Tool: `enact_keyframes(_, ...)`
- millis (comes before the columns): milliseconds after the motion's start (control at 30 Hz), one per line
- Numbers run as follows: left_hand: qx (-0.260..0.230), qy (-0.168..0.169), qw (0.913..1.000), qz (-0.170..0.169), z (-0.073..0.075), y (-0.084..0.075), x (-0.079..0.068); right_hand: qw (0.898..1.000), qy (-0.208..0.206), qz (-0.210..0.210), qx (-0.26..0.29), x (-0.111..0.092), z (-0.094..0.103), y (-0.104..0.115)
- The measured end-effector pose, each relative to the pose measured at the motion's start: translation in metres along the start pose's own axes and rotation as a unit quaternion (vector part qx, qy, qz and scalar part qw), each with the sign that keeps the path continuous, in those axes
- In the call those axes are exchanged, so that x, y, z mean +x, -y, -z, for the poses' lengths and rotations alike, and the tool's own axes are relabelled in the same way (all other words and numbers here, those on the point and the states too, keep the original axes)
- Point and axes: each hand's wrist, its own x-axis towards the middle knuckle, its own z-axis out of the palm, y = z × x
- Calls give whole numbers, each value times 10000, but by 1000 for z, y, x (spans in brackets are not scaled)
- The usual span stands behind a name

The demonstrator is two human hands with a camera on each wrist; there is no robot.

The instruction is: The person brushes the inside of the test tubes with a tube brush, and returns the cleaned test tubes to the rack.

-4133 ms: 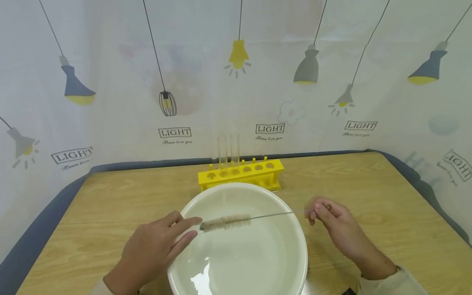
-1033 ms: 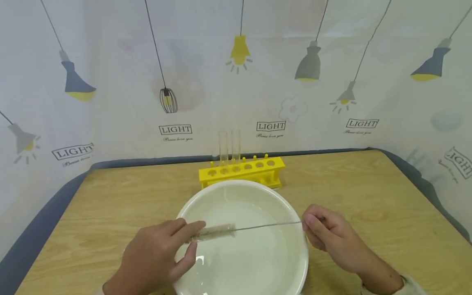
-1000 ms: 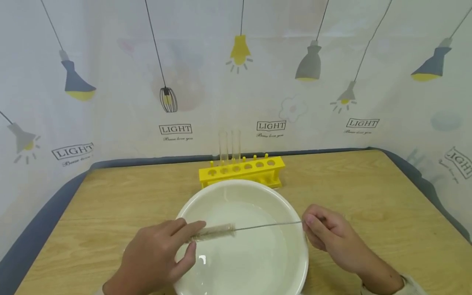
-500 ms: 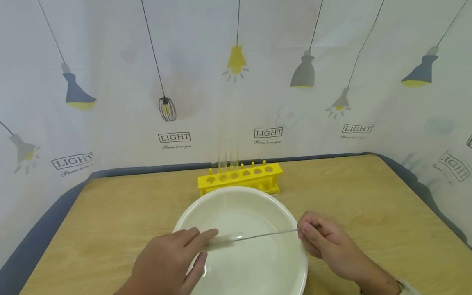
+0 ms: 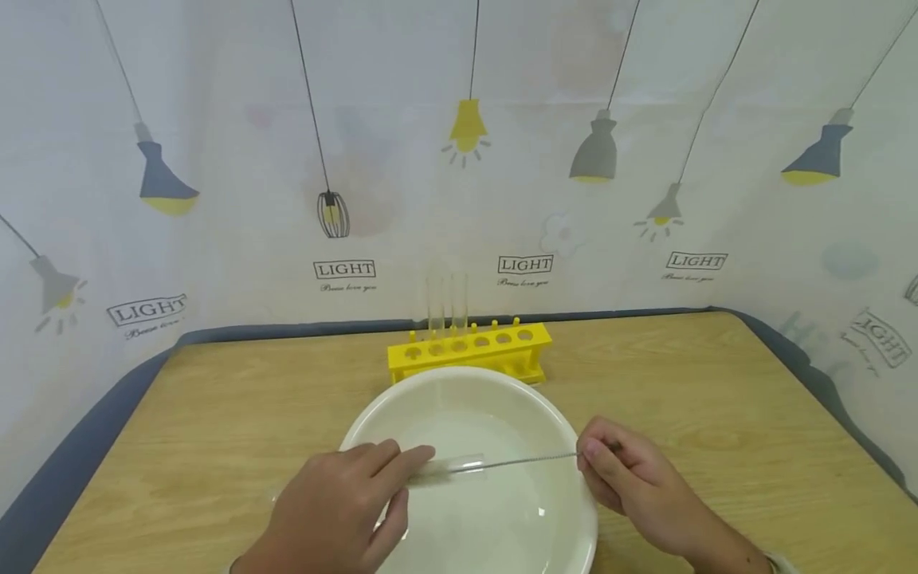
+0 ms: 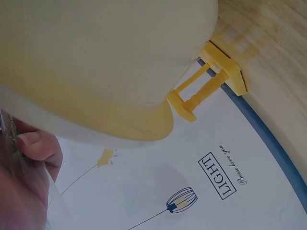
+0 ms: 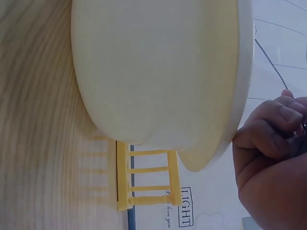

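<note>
The left hand [image 5: 351,502] is extending over the basin's left side, its grip closing round a clear glass test tube [image 5: 469,460], thumb below and fingers above. The right hand [image 5: 634,482] is standing at the right rim, its fingers curling round the end of a brush's twisted wire handle [image 5: 531,458]. The test tube is lying nearly level above the basin, its mouth pointing toward the right hand. The brush's bristles [image 5: 430,474] are sitting inside the tube; the left hand is partly hiding them. Beneath, a round white basin [image 5: 459,395] is holding clear water and resting on a wood-grain surface [image 5: 717,414]. Just beyond the basin, a yellow test-tube rack [image 5: 469,355] is standing slightly askew; whether the two are touching cannot be determined. Two clear tubes [image 5: 460,307] are standing upright in its second and third holes from the left. Farthest back, a pale backdrop [image 5: 402,135] is displaying printed hanging lamps and the word "LIGHT", with a blue-grey band [image 5: 86,470] bordering the surface.
</note>
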Motion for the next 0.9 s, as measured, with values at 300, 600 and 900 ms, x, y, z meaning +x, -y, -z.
enact_keyframes(300,-189,-60,9998,-15,-2,-4,-1,9995,-104,127,-257,-2,-7,-2)
enact_keyframes(600,-316,-131,9994,-100,-3,-7,-1,9969,75,499,-612,-4,-15,-4)
enact_keyframes(900,-201,-84,9996,-183,-4,-7,-1,9913,15,550,-1192,-8,-19,-5)
